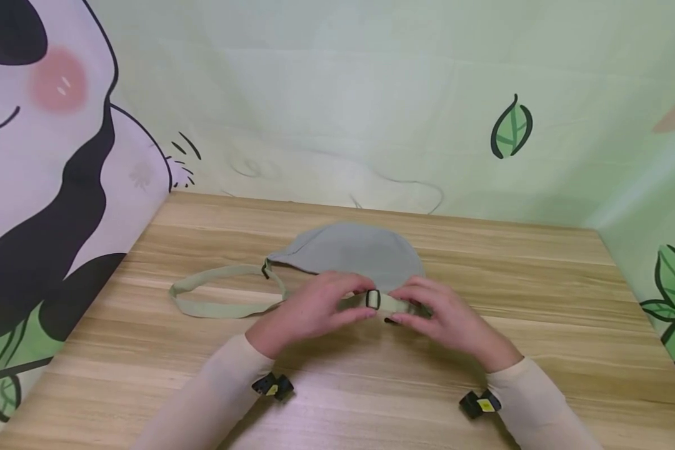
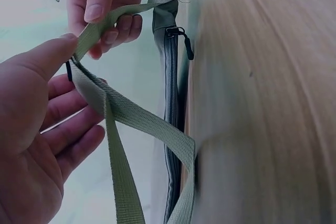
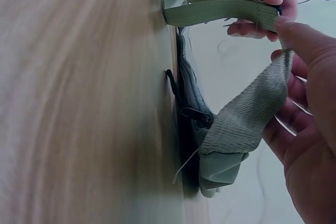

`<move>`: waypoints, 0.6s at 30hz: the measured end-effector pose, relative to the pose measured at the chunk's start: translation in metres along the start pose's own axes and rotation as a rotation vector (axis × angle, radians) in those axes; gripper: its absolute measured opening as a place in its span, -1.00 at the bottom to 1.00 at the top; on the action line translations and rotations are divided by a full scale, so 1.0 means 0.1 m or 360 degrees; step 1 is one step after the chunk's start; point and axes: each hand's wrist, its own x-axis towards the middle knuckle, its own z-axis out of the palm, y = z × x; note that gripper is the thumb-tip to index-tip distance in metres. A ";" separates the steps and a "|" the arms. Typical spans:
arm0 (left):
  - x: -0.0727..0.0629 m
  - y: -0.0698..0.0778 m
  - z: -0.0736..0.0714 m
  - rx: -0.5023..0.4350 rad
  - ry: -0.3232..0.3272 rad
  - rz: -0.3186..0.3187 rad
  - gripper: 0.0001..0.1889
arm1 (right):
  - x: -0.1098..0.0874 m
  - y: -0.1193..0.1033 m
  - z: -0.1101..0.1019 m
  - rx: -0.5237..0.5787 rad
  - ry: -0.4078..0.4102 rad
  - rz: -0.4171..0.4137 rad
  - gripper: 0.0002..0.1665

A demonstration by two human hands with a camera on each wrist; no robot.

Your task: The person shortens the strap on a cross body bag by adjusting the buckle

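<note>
A grey-green sling bag (image 1: 351, 250) lies flat on the table, its zipped edge toward me. My left hand (image 1: 315, 306) pinches the light green webbing strap (image 1: 219, 310) at a black slider buckle (image 1: 374, 300). Just to the right, my right hand (image 1: 447, 312) holds the same strap between thumb and fingers, near where it joins the bag's end. In the left wrist view, the black zipper pull (image 2: 189, 48) hangs at that end, and the slider is mostly hidden by the left fingers. Slack strap loops out to the left in the head view.
The wood-grain table (image 1: 146, 381) runs back to a pale green printed backdrop (image 1: 326, 119). A panda print (image 1: 90, 175) covers the left side panel. Another buckle (image 1: 265, 269) sits at the bag's left tip. Each sleeve carries a small black wrist device (image 1: 272, 387).
</note>
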 end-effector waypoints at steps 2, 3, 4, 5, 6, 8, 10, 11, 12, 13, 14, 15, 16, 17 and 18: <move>0.00 0.00 0.00 -0.0002 0.0004 0.0027 -0.68 | 0.00 0.01 0.01 -0.0001 0.0027 -0.0026 -0.65; 0.00 -0.01 0.00 -0.0003 0.0007 0.0042 -0.69 | 0.00 0.01 0.03 0.0000 0.0043 -0.0043 -0.65; 0.00 -0.01 0.01 -0.0007 0.0012 0.0056 -0.69 | 0.00 0.02 0.04 0.0002 0.0062 -0.0064 -0.65; 0.00 -0.02 0.02 -0.0013 0.0016 0.0070 -0.70 | 0.01 0.02 0.05 0.0008 0.0083 -0.0086 -0.64; 0.00 -0.02 0.03 -0.0015 0.0020 0.0081 -0.70 | 0.01 0.02 0.06 0.0013 0.0102 -0.0109 -0.64; 0.01 -0.03 0.04 -0.0020 0.0030 0.0100 -0.70 | 0.03 0.02 0.09 0.0028 0.0135 -0.0144 -0.63; 0.01 -0.03 0.06 -0.0035 0.0030 0.0105 -0.69 | 0.04 0.01 0.12 0.0037 0.0149 -0.0154 -0.62; 0.01 -0.03 0.06 -0.0044 0.0028 0.0103 -0.69 | 0.05 0.01 0.13 0.0042 0.0151 -0.0158 -0.62; 0.01 -0.02 0.07 -0.0046 0.0027 0.0098 -0.68 | 0.05 0.01 0.14 0.0044 0.0151 -0.0164 -0.61; 0.01 -0.02 0.07 -0.0043 0.0025 0.0096 -0.68 | 0.06 0.01 0.15 0.0047 0.0151 -0.0169 -0.61; 0.01 -0.01 0.07 -0.0041 0.0026 0.0093 -0.68 | 0.06 0.01 0.16 0.0048 0.0151 -0.0175 -0.60; 0.01 -0.01 0.07 -0.0036 0.0030 0.0090 -0.68 | 0.07 0.01 0.16 0.0047 0.0150 -0.0175 -0.60; 0.01 -0.01 0.07 -0.0035 0.0035 0.0089 -0.68 | 0.07 0.02 0.17 0.0044 0.0149 -0.0175 -0.59; 0.01 0.00 0.07 -0.0035 0.0044 0.0091 -0.69 | 0.07 0.02 0.17 0.0039 0.0147 -0.0171 -0.59; 0.01 -0.01 0.07 -0.0027 0.0055 0.0094 -0.70 | 0.07 0.02 0.17 0.0034 0.0142 -0.0163 -0.58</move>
